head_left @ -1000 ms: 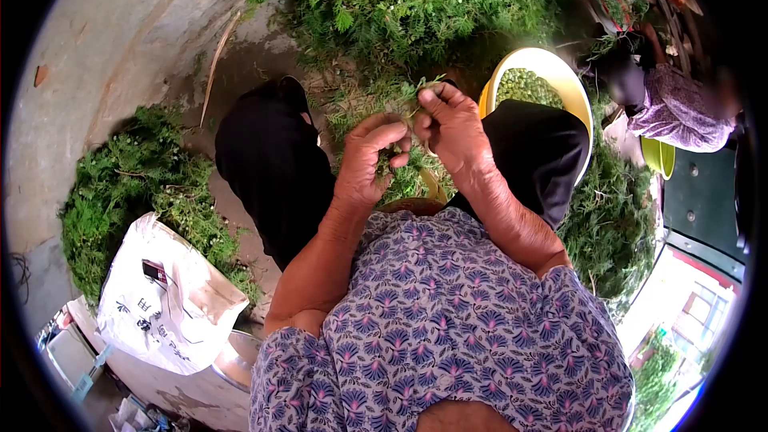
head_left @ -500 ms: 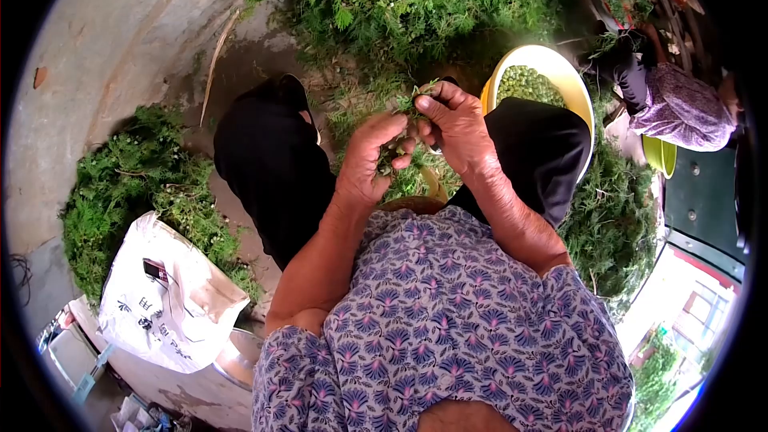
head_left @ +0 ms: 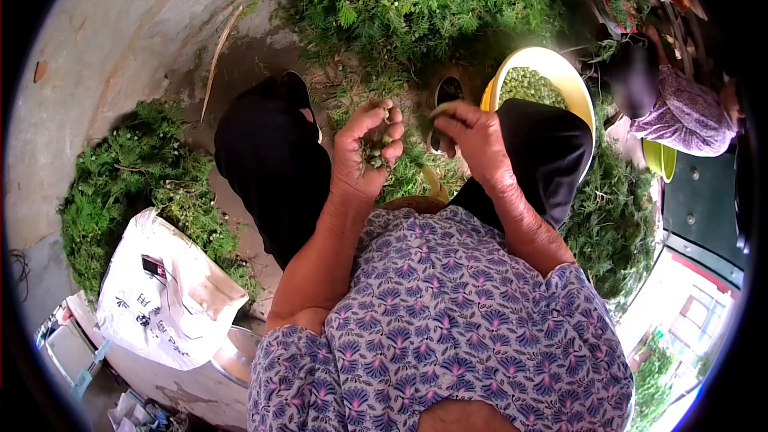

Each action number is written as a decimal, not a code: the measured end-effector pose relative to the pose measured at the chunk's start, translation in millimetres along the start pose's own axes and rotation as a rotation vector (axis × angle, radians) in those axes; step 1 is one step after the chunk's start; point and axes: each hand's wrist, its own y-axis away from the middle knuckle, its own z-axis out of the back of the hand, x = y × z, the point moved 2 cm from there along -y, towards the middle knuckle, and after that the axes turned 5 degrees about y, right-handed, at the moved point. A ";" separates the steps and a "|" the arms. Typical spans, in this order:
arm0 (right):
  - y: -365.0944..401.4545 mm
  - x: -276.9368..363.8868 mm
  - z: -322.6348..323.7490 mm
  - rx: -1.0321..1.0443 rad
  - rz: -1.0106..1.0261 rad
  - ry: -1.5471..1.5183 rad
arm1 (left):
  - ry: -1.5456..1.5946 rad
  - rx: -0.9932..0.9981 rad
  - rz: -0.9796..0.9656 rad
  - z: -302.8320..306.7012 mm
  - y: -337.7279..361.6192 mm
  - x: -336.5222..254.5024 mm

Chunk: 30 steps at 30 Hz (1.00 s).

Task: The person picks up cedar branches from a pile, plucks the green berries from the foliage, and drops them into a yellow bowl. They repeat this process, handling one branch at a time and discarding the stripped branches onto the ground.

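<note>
Small green berries (head_left: 374,152) lie in the palm of my left hand (head_left: 360,156), with its fingers curled round them. My right hand (head_left: 478,138) is apart from it, to the right, thumb and fingers pinched together; what they hold, if anything, is too small to name. Beyond my right knee stands a yellow bucket (head_left: 574,84) holding many green berries (head_left: 528,86). Between my legs, below the hands, lie green sprigs (head_left: 406,180) beside the rim of a container.
A large heap of green branches (head_left: 416,0) lies ahead, with more piles at left (head_left: 132,168) and right (head_left: 612,216). A white sack (head_left: 160,312) with a small dark device is at lower left. Another person (head_left: 688,112) sits at upper right, near a green container (head_left: 659,158).
My hands have parted, the right one moving right and slightly down. The sprig that was between them is no longer seen there. The other person's head has come into view.
</note>
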 end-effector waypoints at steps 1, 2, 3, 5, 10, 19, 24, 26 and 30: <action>4.5 -3.5 0.5 0.077 0.095 0.161 | 0.056 0.028 -0.006 1.3 -0.4 -0.8; 6.2 -15.7 1.0 0.175 0.253 0.347 | 0.077 0.067 -0.004 6.0 -1.7 -1.8; 7.8 -25.0 -1.7 0.270 0.411 0.532 | 0.077 0.064 -0.003 5.9 -2.4 -2.6; 9.6 -34.7 -7.1 0.283 0.486 0.659 | 0.153 0.108 0.001 3.9 -3.8 -3.7; 7.5 -38.9 -9.8 0.205 0.530 0.581 | 0.260 0.136 -0.049 -0.5 -6.3 -2.1; 33.3 28.9 -29.2 0.015 0.351 0.147 | 0.286 0.055 -0.122 -9.3 -7.0 -0.5; 28.8 29.0 -59.0 -0.012 0.418 0.205 | 0.249 0.112 -0.128 -4.7 -15.0 3.2; 29.1 25.4 -57.3 -0.031 0.415 0.176 | 0.248 0.087 -0.146 -6.2 -12.4 3.7; 28.3 35.3 -48.4 -0.122 0.292 0.080 | 0.212 0.064 -0.159 -9.0 -12.9 4.3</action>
